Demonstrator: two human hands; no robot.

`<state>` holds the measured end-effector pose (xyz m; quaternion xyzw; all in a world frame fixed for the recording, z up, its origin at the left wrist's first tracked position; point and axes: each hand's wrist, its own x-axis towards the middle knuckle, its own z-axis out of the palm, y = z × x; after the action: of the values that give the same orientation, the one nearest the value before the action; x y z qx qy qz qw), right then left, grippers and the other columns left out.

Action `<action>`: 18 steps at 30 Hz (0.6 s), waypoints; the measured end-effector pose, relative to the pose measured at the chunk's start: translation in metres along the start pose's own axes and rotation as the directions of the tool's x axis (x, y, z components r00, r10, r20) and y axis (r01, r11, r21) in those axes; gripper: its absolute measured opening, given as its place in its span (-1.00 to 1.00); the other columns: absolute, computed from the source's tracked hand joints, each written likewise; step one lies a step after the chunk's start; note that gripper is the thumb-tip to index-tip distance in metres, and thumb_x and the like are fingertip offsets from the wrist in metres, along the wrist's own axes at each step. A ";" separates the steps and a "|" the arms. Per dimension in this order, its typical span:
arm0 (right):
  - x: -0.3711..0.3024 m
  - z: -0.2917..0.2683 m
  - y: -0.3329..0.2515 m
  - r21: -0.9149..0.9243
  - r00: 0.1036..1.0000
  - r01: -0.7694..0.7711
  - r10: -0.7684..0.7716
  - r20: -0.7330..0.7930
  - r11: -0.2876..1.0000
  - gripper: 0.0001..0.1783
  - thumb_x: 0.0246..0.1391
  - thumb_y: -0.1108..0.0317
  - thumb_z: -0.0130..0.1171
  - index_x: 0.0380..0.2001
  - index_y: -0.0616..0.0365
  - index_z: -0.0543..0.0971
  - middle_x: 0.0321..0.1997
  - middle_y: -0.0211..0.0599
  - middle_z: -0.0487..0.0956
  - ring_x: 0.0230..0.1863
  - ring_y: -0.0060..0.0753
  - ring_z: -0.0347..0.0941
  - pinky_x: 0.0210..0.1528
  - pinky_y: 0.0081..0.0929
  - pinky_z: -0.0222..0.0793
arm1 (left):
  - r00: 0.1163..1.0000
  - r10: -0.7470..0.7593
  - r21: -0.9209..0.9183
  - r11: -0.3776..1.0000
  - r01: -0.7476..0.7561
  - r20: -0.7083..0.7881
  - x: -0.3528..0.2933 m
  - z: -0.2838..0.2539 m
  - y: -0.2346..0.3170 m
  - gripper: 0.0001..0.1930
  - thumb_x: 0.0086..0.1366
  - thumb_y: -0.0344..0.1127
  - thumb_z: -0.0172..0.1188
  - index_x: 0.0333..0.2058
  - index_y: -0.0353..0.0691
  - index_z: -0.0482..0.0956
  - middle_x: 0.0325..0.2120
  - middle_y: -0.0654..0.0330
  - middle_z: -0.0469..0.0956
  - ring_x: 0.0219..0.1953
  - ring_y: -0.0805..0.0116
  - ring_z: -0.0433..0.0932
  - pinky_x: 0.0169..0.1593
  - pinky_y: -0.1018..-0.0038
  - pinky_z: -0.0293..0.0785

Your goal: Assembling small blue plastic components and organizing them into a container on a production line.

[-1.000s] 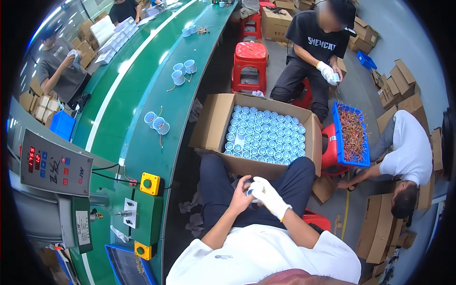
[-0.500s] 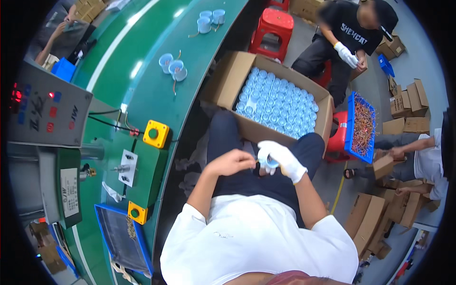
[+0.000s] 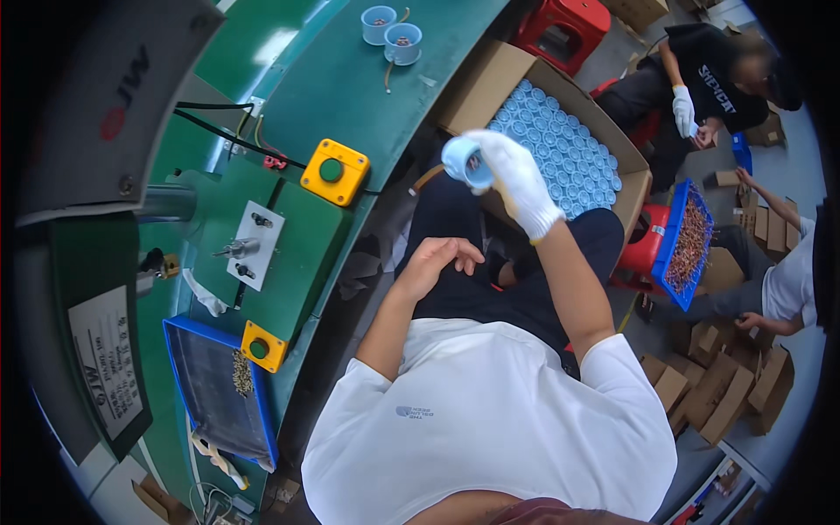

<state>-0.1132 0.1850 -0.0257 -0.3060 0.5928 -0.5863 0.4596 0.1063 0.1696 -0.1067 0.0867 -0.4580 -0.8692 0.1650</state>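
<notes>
My right hand point(image 3: 518, 178), in a white knit glove, is closed on a light blue plastic cup point(image 3: 459, 164). A brown wire lead point(image 3: 427, 179) sticks out of the cup's side toward the bench, and small metal parts show inside it. Lower down, over my lap, my bare left hand point(image 3: 440, 264) is empty, its fingers loosely bent and apart. Just beyond my right hand, a cardboard box point(image 3: 632, 188) holds many light blue cups point(image 3: 560, 144) in rows. Two similar cups with wire leads, a nearer one point(image 3: 402, 44) and a farther one point(image 3: 378, 24), stand on the green bench point(image 3: 350, 96).
On the left are a grey-green machine point(image 3: 96, 289), a metal fixture point(image 3: 254, 245), yellow button boxes point(image 3: 335, 171) and a blue-rimmed tray point(image 3: 210, 385) of small parts. At right, a blue bin point(image 3: 678, 245) of wired parts rests on a red stool point(image 3: 643, 236). Other people sit beyond.
My right hand has carried the cup from above my lap forward and left toward the bench. My left hand has come away from the cup's wire. The view has turned toward the bench.
</notes>
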 end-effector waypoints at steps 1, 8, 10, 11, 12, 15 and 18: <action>0.021 0.012 -0.006 -0.010 0.999 0.024 -0.024 0.022 1.000 -0.45 0.45 -0.08 0.17 0.10 0.24 0.65 -0.11 -0.37 0.68 -0.26 -0.60 0.58 -0.30 -0.57 0.53 | 0.999 0.005 -0.018 1.000 -0.006 -0.039 -0.003 -0.003 -0.006 -0.47 0.64 -0.05 -0.05 -0.15 -0.44 0.73 -0.33 0.16 0.64 -0.27 0.47 0.54 -0.12 0.52 0.40; 0.127 0.082 -0.045 -0.734 0.952 0.203 -0.306 -0.006 0.648 -0.34 0.29 -0.25 0.16 -0.04 0.20 0.73 -0.01 -0.02 0.69 -0.04 -0.10 0.66 0.12 -0.28 0.51 | 0.976 -0.084 0.194 0.973 0.124 -0.201 0.001 -0.014 -0.020 -0.60 0.60 -0.15 0.06 -0.11 -0.39 0.74 -0.41 0.26 0.61 -0.27 0.51 0.53 -0.10 0.56 0.40; 0.133 0.080 -0.045 -0.775 0.979 0.147 -0.204 0.024 0.615 -0.36 0.31 -0.21 0.15 0.03 0.18 0.71 0.10 0.06 0.65 0.10 0.03 0.62 0.20 -0.22 0.48 | 0.975 -0.092 0.196 0.972 0.133 -0.203 0.008 -0.017 -0.024 -0.62 0.60 -0.17 0.07 -0.11 -0.39 0.74 -0.41 0.26 0.60 -0.26 0.51 0.52 -0.09 0.56 0.40; 0.130 0.076 -0.043 -0.773 0.979 0.140 -0.201 0.017 0.619 -0.36 0.31 -0.21 0.15 0.03 0.18 0.71 0.10 0.06 0.65 0.10 0.03 0.62 0.20 -0.22 0.48 | 0.974 -0.107 0.191 0.971 0.146 -0.199 0.011 -0.017 -0.028 -0.64 0.59 -0.19 0.08 -0.10 -0.38 0.74 -0.41 0.27 0.60 -0.26 0.51 0.52 -0.09 0.55 0.41; 0.118 0.072 -0.040 -0.662 0.953 0.221 -0.304 -0.011 0.716 -0.41 0.32 -0.15 0.18 0.05 0.17 0.70 0.09 0.04 0.65 0.09 0.01 0.63 0.19 -0.23 0.49 | 0.974 -0.120 0.191 0.969 0.157 -0.194 0.014 -0.016 -0.028 -0.64 0.59 -0.19 0.08 -0.10 -0.38 0.74 -0.41 0.27 0.60 -0.26 0.51 0.52 -0.09 0.55 0.41; 0.076 0.033 -0.005 -0.348 0.918 0.332 -0.385 -0.095 0.877 -0.65 0.35 0.18 0.27 0.04 0.18 0.67 0.02 -0.05 0.68 0.04 -0.05 0.65 0.13 -0.29 0.52 | 0.976 -0.123 0.257 0.952 0.168 -0.181 0.030 -0.015 -0.031 -0.69 0.57 -0.23 0.14 -0.13 -0.37 0.73 -0.40 0.27 0.61 -0.27 0.53 0.54 -0.10 0.55 0.44; 0.043 -0.050 0.062 -0.644 0.944 0.185 -0.317 -0.095 0.743 -0.62 0.38 0.08 0.17 -0.01 0.15 0.70 0.02 -0.04 0.71 0.05 0.03 0.65 0.17 -0.18 0.53 | 0.939 -0.052 0.439 0.874 0.207 -0.340 0.038 -0.015 -0.036 -0.74 0.54 -0.24 0.22 -0.23 -0.34 0.71 -0.37 0.29 0.65 -0.28 0.58 0.56 -0.13 0.56 0.49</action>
<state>-0.1645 0.1744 -0.0993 -0.4586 0.7493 -0.4397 0.1868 0.0685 0.1631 -0.1444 0.2938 -0.6143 -0.7165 0.1514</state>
